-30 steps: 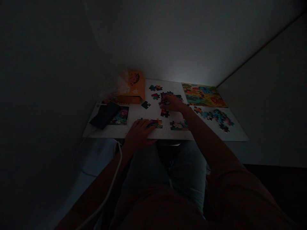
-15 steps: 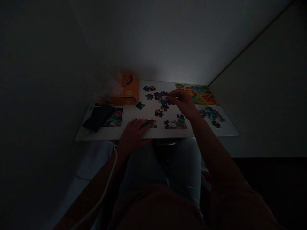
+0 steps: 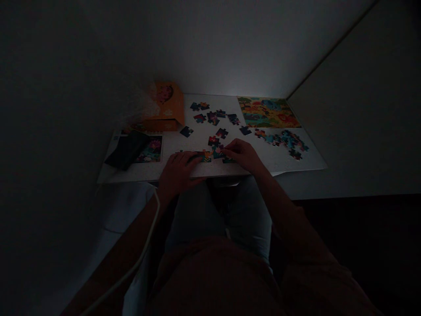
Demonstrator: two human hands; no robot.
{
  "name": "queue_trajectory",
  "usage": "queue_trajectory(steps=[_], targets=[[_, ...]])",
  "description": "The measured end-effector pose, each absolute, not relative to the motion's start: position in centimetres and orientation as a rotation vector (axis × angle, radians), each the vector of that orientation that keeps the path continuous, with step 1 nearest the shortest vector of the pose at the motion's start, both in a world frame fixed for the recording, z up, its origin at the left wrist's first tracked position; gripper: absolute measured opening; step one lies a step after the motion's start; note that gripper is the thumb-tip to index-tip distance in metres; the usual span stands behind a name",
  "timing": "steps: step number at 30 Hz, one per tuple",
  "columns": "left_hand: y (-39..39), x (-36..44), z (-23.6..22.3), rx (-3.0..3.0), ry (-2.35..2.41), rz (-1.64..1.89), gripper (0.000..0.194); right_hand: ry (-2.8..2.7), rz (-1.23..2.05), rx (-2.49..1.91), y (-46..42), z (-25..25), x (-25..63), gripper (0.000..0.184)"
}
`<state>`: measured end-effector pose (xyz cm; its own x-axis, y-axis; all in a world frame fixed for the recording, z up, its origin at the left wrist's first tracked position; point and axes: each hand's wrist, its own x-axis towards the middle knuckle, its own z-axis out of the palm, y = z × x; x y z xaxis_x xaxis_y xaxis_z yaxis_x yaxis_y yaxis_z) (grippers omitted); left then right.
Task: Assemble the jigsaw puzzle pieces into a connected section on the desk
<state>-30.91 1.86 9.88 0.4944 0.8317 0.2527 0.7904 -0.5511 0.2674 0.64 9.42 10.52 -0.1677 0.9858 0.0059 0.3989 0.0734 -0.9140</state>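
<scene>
My left hand (image 3: 179, 170) lies flat near the front edge of the white table, its fingers resting over a strip of joined puzzle pieces (image 3: 206, 156). Thumb and fingertips of my right hand (image 3: 244, 154) pinch a puzzle piece (image 3: 217, 152) with teal and pink on it, just right of that strip. Another joined section (image 3: 227, 161) is mostly covered by my right hand. Right behind the pinched piece lies a red and dark puzzle piece (image 3: 213, 141). Whether the held piece touches its neighbours is too dim to tell.
Several loose dark pieces (image 3: 222, 133) are spread across the table's middle. An orange box (image 3: 169, 107) and a dark pouch (image 3: 126, 151) on a picture sheet (image 3: 154, 149) stand left. A colourful animal picture (image 3: 269, 112) and a heap of pieces (image 3: 289, 140) lie right. A cable (image 3: 153, 228) crosses my left forearm.
My right hand has come from the cluster of loose pieces toward the front edge with a puzzle piece in its fingers. My left hand stays on the joined strip. The view has shifted slightly.
</scene>
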Motion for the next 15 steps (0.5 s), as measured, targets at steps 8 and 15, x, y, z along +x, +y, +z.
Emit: queue_trajectory(steps=[8, 15], targets=[[2.5, -29.7, 10.9, 2.557, 1.411, 0.445, 0.087, -1.847, 0.933, -1.528, 9.6, 9.7, -0.3, 0.039], [3.0, -27.6, 10.2, 2.611, 1.348, 0.366, 0.081, -2.109, 0.650, -1.572, 9.1, 10.1, 1.3, 0.026]])
